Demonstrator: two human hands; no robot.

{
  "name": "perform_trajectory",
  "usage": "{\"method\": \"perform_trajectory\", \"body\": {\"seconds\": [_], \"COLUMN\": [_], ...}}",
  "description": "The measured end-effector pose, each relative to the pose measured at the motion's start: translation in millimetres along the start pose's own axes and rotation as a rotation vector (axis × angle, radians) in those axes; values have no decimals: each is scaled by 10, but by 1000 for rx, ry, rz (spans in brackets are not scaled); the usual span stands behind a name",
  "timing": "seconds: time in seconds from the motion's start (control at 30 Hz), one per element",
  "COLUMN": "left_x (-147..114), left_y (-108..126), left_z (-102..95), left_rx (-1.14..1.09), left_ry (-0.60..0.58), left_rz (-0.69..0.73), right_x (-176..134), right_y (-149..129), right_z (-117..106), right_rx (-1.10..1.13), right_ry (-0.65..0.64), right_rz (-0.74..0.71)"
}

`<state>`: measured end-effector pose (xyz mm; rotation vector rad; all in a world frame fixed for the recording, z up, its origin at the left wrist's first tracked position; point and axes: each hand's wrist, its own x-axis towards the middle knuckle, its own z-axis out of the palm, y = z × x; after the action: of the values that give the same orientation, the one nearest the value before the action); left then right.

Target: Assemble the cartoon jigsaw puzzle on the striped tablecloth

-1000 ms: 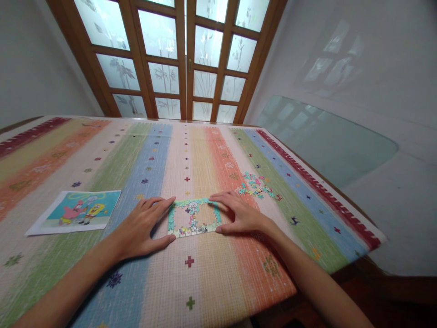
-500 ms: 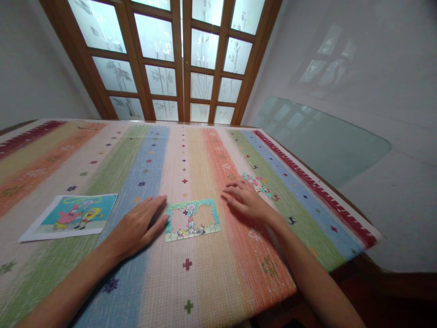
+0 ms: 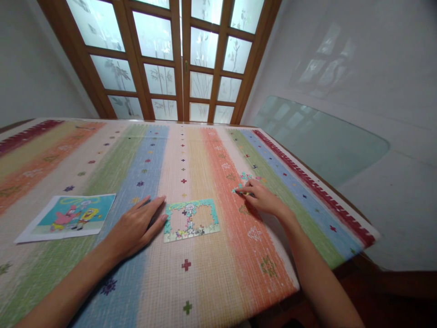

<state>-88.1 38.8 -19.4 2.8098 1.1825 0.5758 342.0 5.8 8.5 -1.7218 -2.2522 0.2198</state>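
Note:
A partly assembled jigsaw puzzle (image 3: 210, 203) lies in front of me, its frame and a middle column joined, with tablecloth showing through two gaps. My left hand (image 3: 136, 225) rests flat at its left side, fingers stretched out, the thumb tip at the puzzle's edge. To the right of the puzzle, my right hand (image 3: 261, 198) is low over the cloth with its fingers drawn together at a small teal puzzle piece (image 3: 235, 190). More loose puzzle pieces (image 3: 245, 176) lie just beyond that hand, which partly hides them.
A printed cartoon picture (image 3: 77, 216) on white paper lies left of my left hand. The striped tablecloth (image 3: 174, 282) covers the table, whose right edge drops off at the lower right. Wooden doors (image 3: 180, 64) with frosted panes stand behind, and a white wall (image 3: 358, 82) is at right.
My right hand has moved a little to the right, and its spread fingers have drawn together at a teal piece beside the loose ones. My left hand has stayed by the puzzle.

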Motion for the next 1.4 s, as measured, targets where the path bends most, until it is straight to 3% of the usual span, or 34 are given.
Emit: {"method": "perform_trajectory", "body": {"seconds": [0.37, 0.5, 0.73, 1.1, 1.4], "left_x": [11, 15, 19, 19, 14], "left_y": [18, 35, 29, 18, 9], "left_z": [-4, -18, -13, -7, 3], "left_rx": [-15, -31, -28, 8, 18], "left_ry": [16, 12, 9, 8, 15], "left_rz": [14, 13, 14, 32, 34], "right_x": [-28, -56, -212, -212, -302], "right_y": [94, 191, 553, 528, 688], "right_z": [-145, -162, -208, -252, -321], "right_rx": [-2, -18, -274, -162, -273], "right_ry": [-41, 40, 209, 81, 8], "right_rz": [23, 93, 274, 259, 424]}}
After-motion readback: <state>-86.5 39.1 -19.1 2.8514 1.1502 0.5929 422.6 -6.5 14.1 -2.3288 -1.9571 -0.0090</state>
